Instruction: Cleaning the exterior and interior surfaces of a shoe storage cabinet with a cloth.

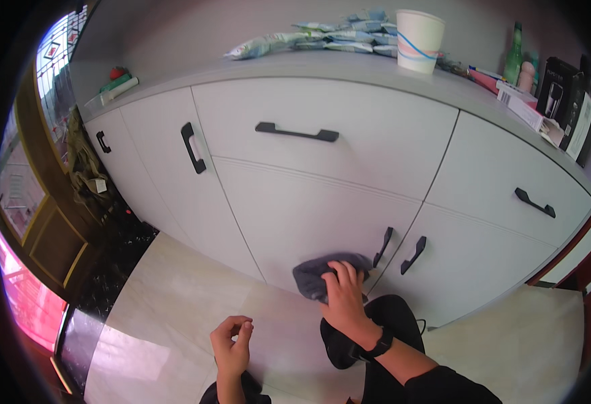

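A dark grey cloth (311,276) lies bunched under my right hand (345,295), whose spread fingers press it against a white cabinet door (295,217). The cloth is low on the door, just left of a black bar handle (383,247). A second black handle (413,255) sits on the neighbouring door. My left hand (232,343) hovers apart from the cabinet over the floor, fingers loosely curled, thumb near the index finger, with nothing visible in it. A dark watch band circles my right wrist.
On the grey countertop (295,64) stand a paper cup (419,43), stacked soft packets (346,38), a green bottle (514,55) and a black box (561,96). A wide drawer handle (296,132) juts out above. Light floor tiles (174,283) lie below; a brown door (55,247) is at left.
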The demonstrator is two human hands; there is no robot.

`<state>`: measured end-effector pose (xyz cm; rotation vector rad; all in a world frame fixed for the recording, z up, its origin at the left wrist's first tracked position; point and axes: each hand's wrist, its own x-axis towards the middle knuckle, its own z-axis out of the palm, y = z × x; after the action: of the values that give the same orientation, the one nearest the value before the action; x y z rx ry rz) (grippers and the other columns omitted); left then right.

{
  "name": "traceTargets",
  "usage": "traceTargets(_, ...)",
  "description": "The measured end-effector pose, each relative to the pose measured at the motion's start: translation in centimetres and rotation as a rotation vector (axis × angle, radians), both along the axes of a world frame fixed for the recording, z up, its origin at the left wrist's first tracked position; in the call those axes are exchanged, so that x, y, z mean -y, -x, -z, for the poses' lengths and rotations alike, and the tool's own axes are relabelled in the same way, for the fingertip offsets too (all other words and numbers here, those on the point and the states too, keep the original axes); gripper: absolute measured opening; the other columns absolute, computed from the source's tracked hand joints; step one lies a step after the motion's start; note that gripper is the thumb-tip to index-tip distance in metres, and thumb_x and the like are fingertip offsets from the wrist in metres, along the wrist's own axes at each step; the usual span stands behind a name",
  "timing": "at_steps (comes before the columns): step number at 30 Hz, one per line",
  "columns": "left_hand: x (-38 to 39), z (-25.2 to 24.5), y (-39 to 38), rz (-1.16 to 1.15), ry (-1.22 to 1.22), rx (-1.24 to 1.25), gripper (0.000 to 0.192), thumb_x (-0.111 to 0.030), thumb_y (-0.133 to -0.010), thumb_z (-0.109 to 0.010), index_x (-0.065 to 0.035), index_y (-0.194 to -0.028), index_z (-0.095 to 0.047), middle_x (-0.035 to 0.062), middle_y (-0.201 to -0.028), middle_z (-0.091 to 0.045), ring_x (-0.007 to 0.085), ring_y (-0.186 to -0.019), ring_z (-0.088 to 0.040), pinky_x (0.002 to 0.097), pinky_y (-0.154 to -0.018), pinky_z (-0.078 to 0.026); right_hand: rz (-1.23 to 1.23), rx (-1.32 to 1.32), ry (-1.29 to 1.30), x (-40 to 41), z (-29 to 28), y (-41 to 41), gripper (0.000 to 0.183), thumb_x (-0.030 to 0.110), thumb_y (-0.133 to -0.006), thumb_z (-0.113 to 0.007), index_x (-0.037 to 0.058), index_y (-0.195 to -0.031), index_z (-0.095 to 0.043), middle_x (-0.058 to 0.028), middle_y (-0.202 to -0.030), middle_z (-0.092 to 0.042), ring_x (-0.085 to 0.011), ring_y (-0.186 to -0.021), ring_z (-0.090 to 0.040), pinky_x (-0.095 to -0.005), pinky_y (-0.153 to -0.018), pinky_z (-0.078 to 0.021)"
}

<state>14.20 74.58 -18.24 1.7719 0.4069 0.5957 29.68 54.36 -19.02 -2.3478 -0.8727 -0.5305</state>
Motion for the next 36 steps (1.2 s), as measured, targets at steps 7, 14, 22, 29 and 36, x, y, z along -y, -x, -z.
traceTargets(7,1.0,-0.9,-1.0,0.181,0.199,-0.069,0.027,-0.023,-0.095,-0.055,0.0015,-0.104,-0.063,0.0062,-0.100,-0.064,0.0141,-0.090,-0.059,0.0280,-0.078,-0.048,-0.342,-0.102,-0.137,-3.7,-3.1,0.8,0.047,0.006,-0.064,-0.072,0.0017,-0.107,-0.053,-0.0144,-0.119,-0.053,-0.0331,-0.120,-0.046,-0.0545,-0.100,-0.0315)
traceTargets(14,1.2,2.2,-0.1,0.274,0.592,0.037,0.071,-0.059,-0.094,-0.040,-0.0088,-0.143,-0.035,0.0091,-0.142,-0.045,0.0250,-0.131,-0.043,0.0447,-0.103,-0.041,-0.571,-0.096,-0.166,-7.2,-4.1,3.8,0.047,0.004,-0.062,-0.071,0.0006,-0.106,-0.054,-0.0122,-0.113,-0.055,-0.0316,-0.116,-0.049,-0.0510,-0.100,-0.0344)
traceTargets(22,1.4,3.5,1.6,0.214,0.924,0.533,0.079,-0.068,-0.092,-0.037,-0.0063,-0.142,-0.037,0.0147,-0.139,-0.048,0.0301,-0.126,-0.050,0.0429,-0.106,-0.040,-0.828,-0.471,-0.532,-9.1,-4.5,5.6,0.042,0.001,-0.068,-0.070,-0.0017,-0.106,-0.055,-0.0177,-0.109,-0.059,-0.0359,-0.106,-0.056,-0.0397,-0.092,-0.0461)
traceTargets(29,1.4,2.7,0.9,0.041,0.980,0.421,0.052,-0.041,-0.092,-0.048,-0.0004,-0.125,-0.051,0.0170,-0.118,-0.060,0.0283,-0.110,-0.060,0.0396,-0.097,-0.049,-1.066,-1.472,-0.683,-7.8,-4.5,3.4,0.043,0.008,-0.081,-0.063,-0.0038,-0.122,-0.055,-0.0150,-0.115,-0.063,-0.0220,-0.111,-0.059,-0.0331,-0.094,-0.0465)
traceTargets(36,4.1,-0.4,-1.2,-0.066,0.829,0.268,0.064,-0.017,-0.072,-0.067,0.0060,-0.127,-0.045,0.0149,-0.104,-0.061,0.0218,-0.087,-0.064,0.0323,-0.079,-0.054,-0.562,-1.912,-1.067,-6.5,-3.8,-0.3,0.019,0.023,-0.088,-0.051,0.0058,-0.089,-0.058,-0.0070,-0.077,-0.061,-0.0228,-0.075,-0.061,-0.0387,-0.072,-0.0486)
